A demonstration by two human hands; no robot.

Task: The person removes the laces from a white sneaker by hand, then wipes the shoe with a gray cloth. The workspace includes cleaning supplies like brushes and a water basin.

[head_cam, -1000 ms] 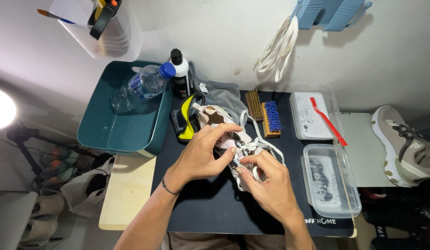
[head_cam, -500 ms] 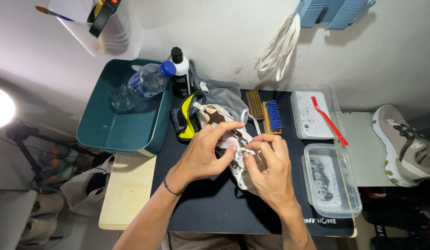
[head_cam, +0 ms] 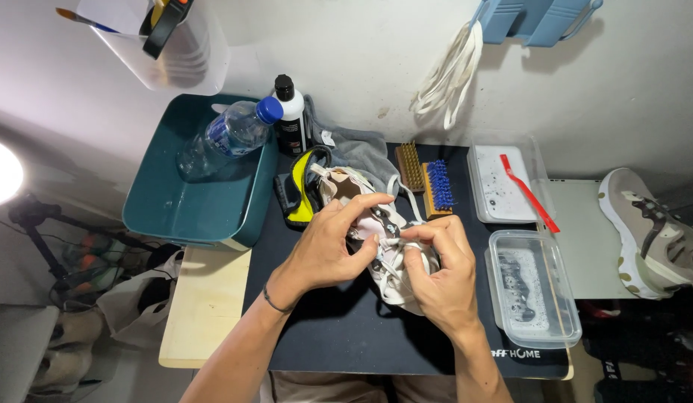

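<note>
At bench centre, a light, soft-sided sneaker is steadied by the left hand from nine o'clock, while its limp lace is pinched by the right hand.

Shoe centred on mat, between both hands. Basin left, holding bottle. Brushes behind; two containers right.
</note>
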